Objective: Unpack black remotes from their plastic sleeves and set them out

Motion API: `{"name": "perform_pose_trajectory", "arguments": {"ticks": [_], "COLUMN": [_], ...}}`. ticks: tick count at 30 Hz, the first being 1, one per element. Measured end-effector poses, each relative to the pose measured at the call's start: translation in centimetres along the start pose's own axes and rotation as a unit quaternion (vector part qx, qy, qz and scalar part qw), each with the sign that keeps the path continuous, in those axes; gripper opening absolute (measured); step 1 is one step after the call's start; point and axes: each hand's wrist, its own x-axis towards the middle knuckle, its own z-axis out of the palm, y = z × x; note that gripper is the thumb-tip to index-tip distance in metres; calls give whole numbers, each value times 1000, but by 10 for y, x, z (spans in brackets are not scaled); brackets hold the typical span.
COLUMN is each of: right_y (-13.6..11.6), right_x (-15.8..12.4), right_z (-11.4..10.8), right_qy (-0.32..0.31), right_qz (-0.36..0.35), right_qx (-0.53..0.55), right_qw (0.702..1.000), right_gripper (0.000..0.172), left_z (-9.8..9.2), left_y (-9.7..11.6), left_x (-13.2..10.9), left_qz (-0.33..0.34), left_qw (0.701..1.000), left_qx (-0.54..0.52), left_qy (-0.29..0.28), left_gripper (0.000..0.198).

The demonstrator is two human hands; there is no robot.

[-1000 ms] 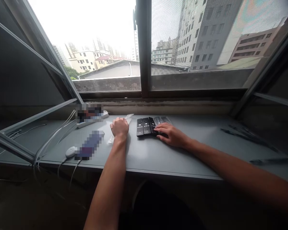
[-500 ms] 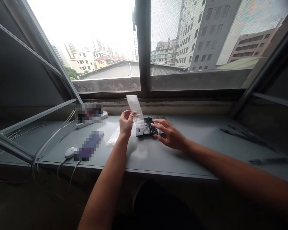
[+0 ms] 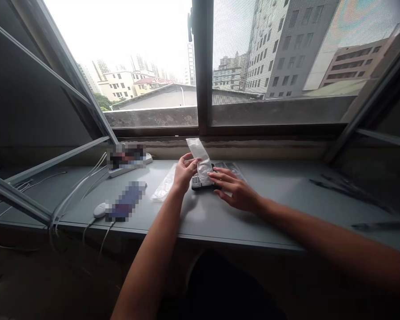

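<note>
My left hand [image 3: 185, 172] pinches the edge of a long, translucent plastic bag [image 3: 202, 160], which stands up over the desk. My right hand [image 3: 235, 189] has its fingers stretched out, and the fingertips reach the lower end of this bag. Beneath it lie black remote controls [image 3: 196, 181] with many small buttons, mostly covered by the bag and my right hand. Left of my left wrist, another clear plastic bag [image 3: 163, 189] rests on the desk. More clear plastic [image 3: 235, 168] lies behind my right hand.
On the grey desk [image 3: 286, 213], a white power strip [image 3: 130, 169], a blurred-out phone-like item [image 3: 126, 202] and a round white charger [image 3: 100, 210] with cables sit at left. Dark pens [image 3: 380, 225] lie at right. Metal frames flank the desk, and a window stands behind.
My left hand has moved the plastic bag slightly right and lower over the remote controls. My right fingers now meet the bag's lower end. The view has shifted a little.
</note>
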Motion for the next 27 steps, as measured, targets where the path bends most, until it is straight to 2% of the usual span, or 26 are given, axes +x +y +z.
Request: {"name": "perform_pose_trajectory", "arguments": {"ticks": [7, 9, 13, 18, 24, 27], "right_y": [2, 2, 3, 6, 4, 4], "right_x": [-3, -3, -2, -3, -1, -1], "right_z": [-1, 0, 3, 5, 2, 2], "right_qy": [-13, -14, -5, 8, 16, 24], "right_qz": [-16, -22, -26, -43, -40, -31], "right_qx": [-8, -7, 8, 26, 32, 20], "right_qw": [1000, 1000, 1000, 999, 999, 999], "right_gripper": [37, 42, 64, 65, 56, 58], "left_z": [0, 1, 3, 2, -3, -5], "left_y": [3, 3, 7, 12, 9, 6], "left_x": [0, -1, -3, -4, -9, -8], "left_qz": [-16, -22, -45, -107, -137, -127], "left_qw": [999, 999, 997, 985, 972, 977], "left_qx": [-23, -36, -64, -124, -75, -51], "left_qy": [26, 23, 7, -60, -177, -163], "left_gripper": [52, 51, 51, 37, 35, 35]}}
